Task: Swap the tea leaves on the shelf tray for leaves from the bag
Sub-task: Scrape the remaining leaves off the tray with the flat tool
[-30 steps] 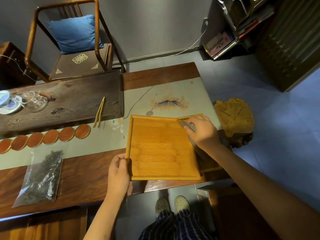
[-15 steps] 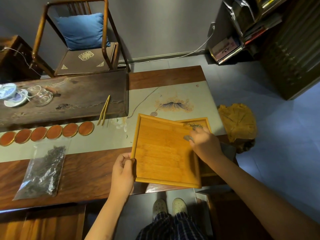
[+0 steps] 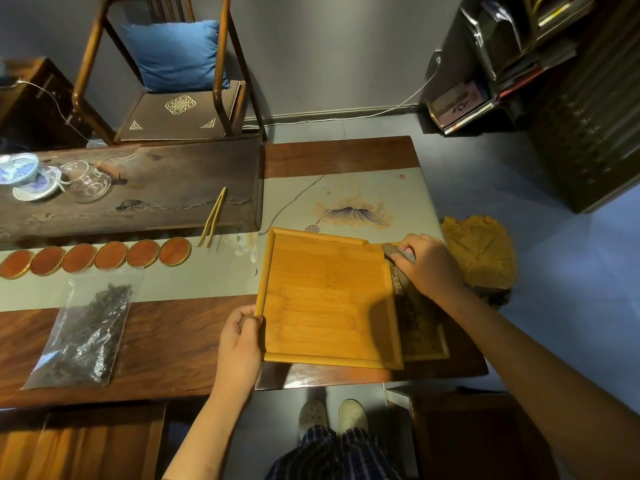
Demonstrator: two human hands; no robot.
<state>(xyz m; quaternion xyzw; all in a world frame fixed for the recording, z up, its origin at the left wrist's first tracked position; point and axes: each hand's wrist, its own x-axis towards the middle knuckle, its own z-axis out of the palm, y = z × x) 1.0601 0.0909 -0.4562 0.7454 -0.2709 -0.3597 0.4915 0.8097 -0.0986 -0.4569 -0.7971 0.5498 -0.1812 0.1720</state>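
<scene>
A bamboo tray (image 3: 329,299) lies at the table's near edge, partly over a lower tray (image 3: 427,344). A strip of loose tea leaves (image 3: 415,313) shows in the lower tray on the right. My left hand (image 3: 242,337) grips the upper tray's near-left edge. My right hand (image 3: 429,265) is at the tray's far-right corner, fingers closed on a small grey tool (image 3: 394,252). A clear bag of dark tea leaves (image 3: 86,327) lies flat on the table to the left, untouched.
A row of round red coasters (image 3: 110,258) and bamboo tweezers (image 3: 213,216) lie left of the tray. A dark tea board (image 3: 166,181) holds a porcelain cup (image 3: 20,171) and a glass pitcher (image 3: 88,181). A yellow cloth (image 3: 478,247) sits to the right, a chair (image 3: 173,81) behind.
The upper tray has slid left and turned, uncovering the lower tray and its tea leaves on the right. My right hand stays at the far-right corner with the grey tool.
</scene>
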